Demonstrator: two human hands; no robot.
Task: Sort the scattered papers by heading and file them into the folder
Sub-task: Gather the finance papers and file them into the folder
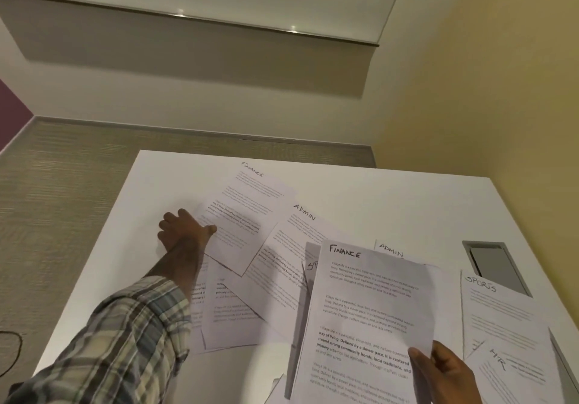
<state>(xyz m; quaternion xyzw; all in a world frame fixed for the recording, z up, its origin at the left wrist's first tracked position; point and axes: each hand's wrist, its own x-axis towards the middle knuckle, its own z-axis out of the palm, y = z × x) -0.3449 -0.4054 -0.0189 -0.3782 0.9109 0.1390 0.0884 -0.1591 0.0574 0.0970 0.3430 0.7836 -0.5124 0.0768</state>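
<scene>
Okay, left to right:

- Plaid sleeve (125,341) comes in from the bottom-left, with the arm stretched far forward across the white table (156,178).
- Left hand (183,231) is at the left edge of the far Finance sheet (250,209). The thumb lies on top of the paper and the fingers are curled just off the edge. Can't tell if the fingers are under the sheet, so the grip is unclear.
- Far Finance sheet lies flat, far-centre on the table. Its long axis runs roughly away from the person, a bit skewed, with the heading at the far end. It sits on top of the sheets around it.
- Key relation: this sheet lies forward and left of the right hand, well apart from it. The left hand is the nearer one, already touching it. My guess is the next move drags or lifts the sheet back toward the body and rightward to its match.
- More loose sheets (235,309) overlap under the forearm; their headings are hidden.
- Admin sheet (291,247) is just right of the far Finance sheet and partly under it.
- Held Finance sheet (366,309) is raised near-centre-right, heading up. It covers most of another sheet behind it.
- Second Admin sheet (391,248) has only its heading peeking over the held one.
- Right hand (448,372) pinches the held Finance sheet at its lower right, thumb on the front.
- Sports sheet (495,309) and HR sheet (513,372) are flat at the right edge.
- Grey recessed plate (492,265) is set in the table behind them.
- Folder can't be made out. Sorting is early and nothing looks filed.
</scene>
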